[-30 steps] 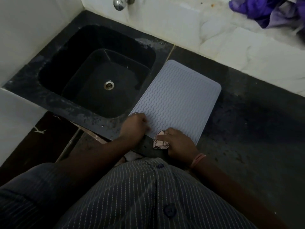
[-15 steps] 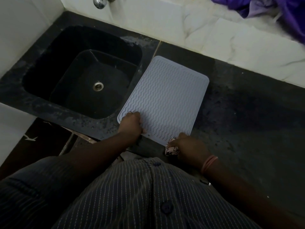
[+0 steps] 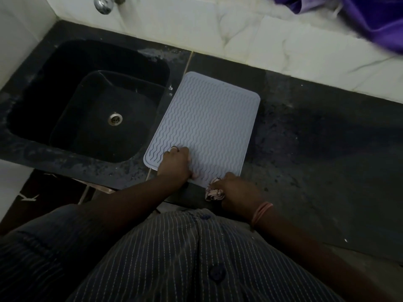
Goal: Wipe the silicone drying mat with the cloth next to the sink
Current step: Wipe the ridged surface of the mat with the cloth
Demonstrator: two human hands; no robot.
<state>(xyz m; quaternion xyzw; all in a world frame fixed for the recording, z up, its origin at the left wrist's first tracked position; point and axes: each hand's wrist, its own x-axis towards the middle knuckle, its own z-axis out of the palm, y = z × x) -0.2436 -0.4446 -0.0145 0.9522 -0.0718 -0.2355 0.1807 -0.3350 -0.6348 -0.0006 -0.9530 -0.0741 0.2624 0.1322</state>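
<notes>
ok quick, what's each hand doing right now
Left hand: open, pressing down on the near corner of the mat.
Right hand: closed around the bunched cloth at the mat's near edge.

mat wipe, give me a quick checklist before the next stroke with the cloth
1. Cloth in hand: ok. The right hand grips the bunched cloth.
2. Cloth on the mat: not ok. It sits at the near edge of the silicone drying mat, mostly on the dark counter.
3. Mat held steady: ok. The left hand presses on its near left corner.
4. Mat lying flat: ok. No lifted corner shows.
5. Wiping path free: ok. Nothing lies on the mat's ridged surface beyond the left hand.
6. Clear of the sink: ok. The mat's left edge lies beside the sink, not over the basin.
</notes>
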